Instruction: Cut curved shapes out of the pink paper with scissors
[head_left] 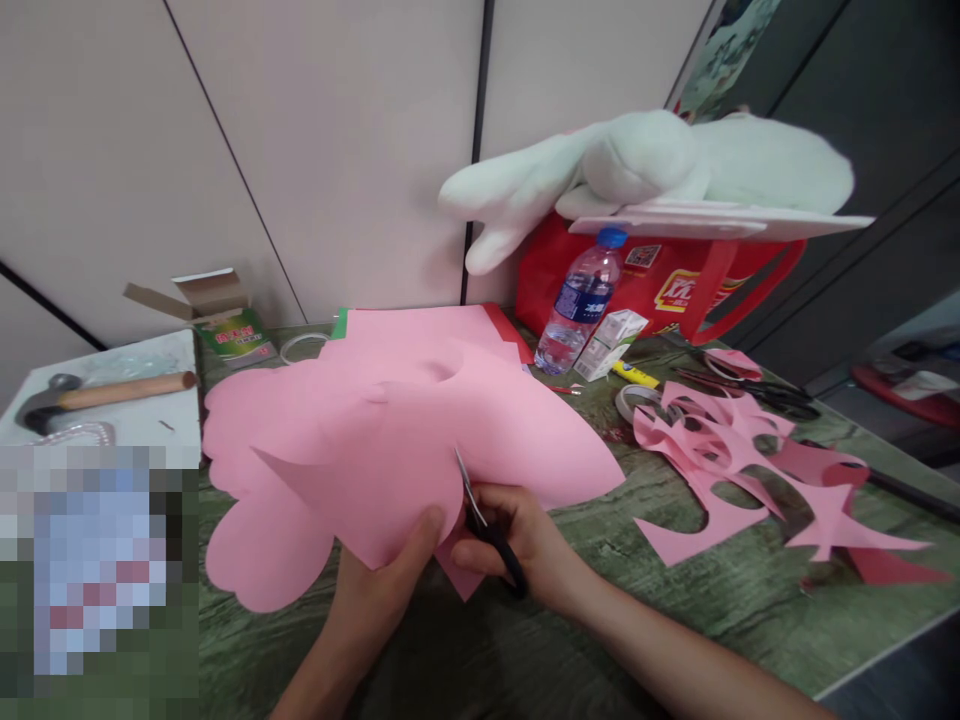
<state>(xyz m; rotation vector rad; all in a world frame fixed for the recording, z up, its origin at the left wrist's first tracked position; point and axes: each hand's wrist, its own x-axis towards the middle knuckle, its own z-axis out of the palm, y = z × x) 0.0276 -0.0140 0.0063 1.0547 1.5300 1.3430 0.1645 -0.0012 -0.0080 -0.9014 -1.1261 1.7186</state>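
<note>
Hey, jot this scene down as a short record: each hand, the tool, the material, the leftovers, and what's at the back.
Left hand: pinching the pink sheet, thumb on top
Right hand: holding scissors
Tool position: blades at the pink sheet
Surface: green table
Leftovers: pink scraps, piled on the right
At the back: water bottle, red bag
Far left: hammer on a white surface

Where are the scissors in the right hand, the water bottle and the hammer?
Scissors (498,544): head view, on the black handle.
Water bottle (576,304): head view, on the blue label.
Hammer (127,391): head view, on the wooden handle.
</note>
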